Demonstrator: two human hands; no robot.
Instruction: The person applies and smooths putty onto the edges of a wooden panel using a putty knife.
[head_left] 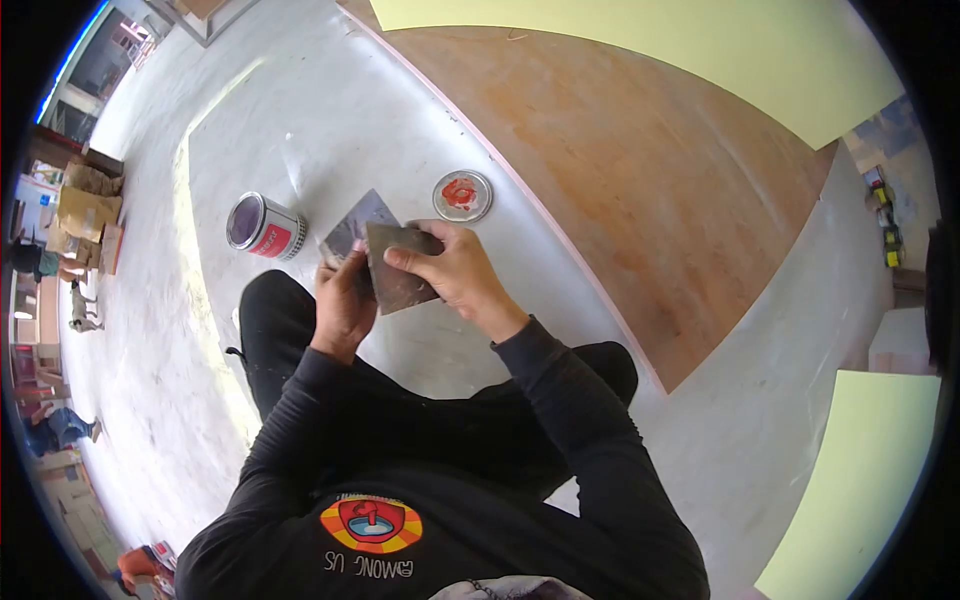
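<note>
Sitting on the floor (160, 400) with folded legs (430, 425), leaning over the work. Grasping a silver plate (372, 208) in the left hand (340, 308), pressing with the thumb and curling the fingers partly out of sight behind. Clasping a dark plate (398, 285) in the right hand (465, 277), laying the thumb flat across its near face and tucking the fingers around the far side. Holding both plates above the floor, just beyond the knees, between a can (270, 228) and a lid (462, 195). Crossing the dark plate in front of part of the silver plate, leaving any touch between the two impossible to tell.

Facing the can, upright on the floor just beyond the left knee, well apart from the long pale edge of a board (640, 170). Facing also the lid, flat on the floor near that same edge, bearing a red smear. Sitting with the right knee near the board's closest corner. Looking out over a yellow sheet (690, 40) across the board's far side, and over a second sheet (860, 480) well to the right of the closest corner.
</note>
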